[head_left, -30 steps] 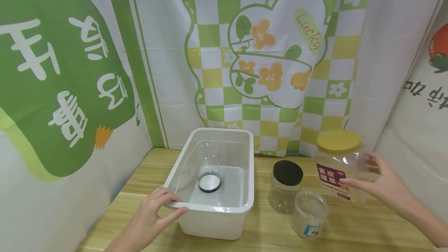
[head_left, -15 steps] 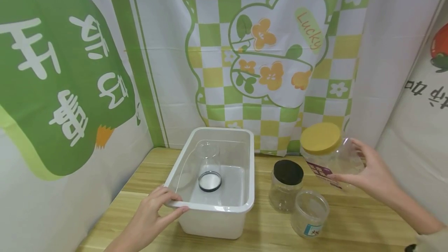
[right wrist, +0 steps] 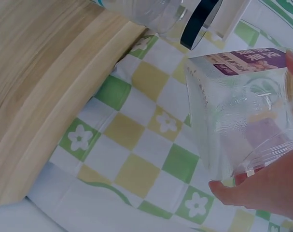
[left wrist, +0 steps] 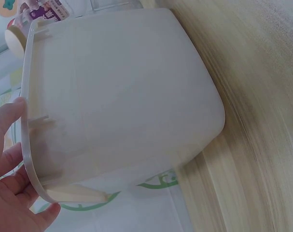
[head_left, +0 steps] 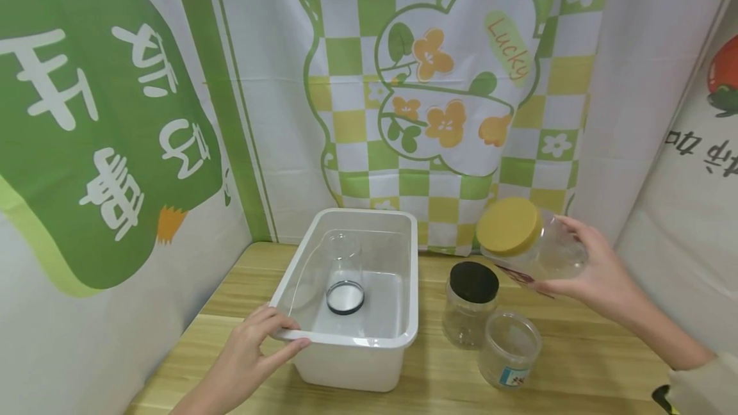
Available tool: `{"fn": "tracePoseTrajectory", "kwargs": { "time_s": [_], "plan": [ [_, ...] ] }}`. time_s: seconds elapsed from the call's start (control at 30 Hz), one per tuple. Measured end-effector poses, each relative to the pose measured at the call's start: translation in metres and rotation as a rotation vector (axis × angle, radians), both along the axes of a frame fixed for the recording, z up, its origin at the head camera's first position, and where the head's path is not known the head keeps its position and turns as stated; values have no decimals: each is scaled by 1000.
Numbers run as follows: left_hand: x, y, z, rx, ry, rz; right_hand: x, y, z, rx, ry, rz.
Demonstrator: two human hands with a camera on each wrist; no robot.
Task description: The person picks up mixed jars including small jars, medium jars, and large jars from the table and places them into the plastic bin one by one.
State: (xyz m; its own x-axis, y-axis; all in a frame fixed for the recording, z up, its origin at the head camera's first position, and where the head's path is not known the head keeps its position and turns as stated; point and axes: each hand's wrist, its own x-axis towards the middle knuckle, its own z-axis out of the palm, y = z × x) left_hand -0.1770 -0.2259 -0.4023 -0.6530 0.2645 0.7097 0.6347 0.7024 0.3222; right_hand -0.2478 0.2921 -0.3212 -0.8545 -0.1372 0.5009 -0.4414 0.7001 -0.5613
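Note:
My left hand (head_left: 248, 351) grips the near left corner of a white plastic bin (head_left: 412, 274), thumb outside and fingers over the rim. The left wrist view shows the bin's outer wall (left wrist: 122, 96) and those fingers along its edge. Inside the bin is a clear jar with a dark-rimmed round end (head_left: 345, 298). My right hand (head_left: 605, 274) holds a large clear jar by its lower body (head_left: 559, 252), tilted so that its yellow lid (head_left: 510, 226) points left. In the right wrist view the jar's clear base (right wrist: 218, 121) shows, with a purple label on one side.
Below the raised jar, a clear jar with a black lid (head_left: 474, 282) stands right of the bin. Close in front of it is a short clear tub (head_left: 510, 351) with a blue label. Patterned cloth (head_left: 461, 82) hangs behind the wooden table (head_left: 230, 293).
The right hand has lifted the yellow-lidded jar from the table, carried it left and tipped its lid toward the bin. The left hand has stayed on the bin's rim.

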Motion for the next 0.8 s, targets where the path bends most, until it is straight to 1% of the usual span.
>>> {"fn": "tracePoseTrajectory", "kwargs": {
  "time_s": [0.23, 0.53, 0.67, 0.8],
  "plan": [
    [0, -2, -1, -2, 1, 12, -7, -12, 10, 39, 47, 31],
    [2, -1, 2, -5, -2, 10, -12, -30, 19, 75, 64, 62],
    [2, -1, 1, -8, -4, 15, -12, -38, 24, 96, 72, 73],
    [1, -1, 0, -2, -4, 6, -12, -46, 29, 110, 61, 83]
  ]
}}
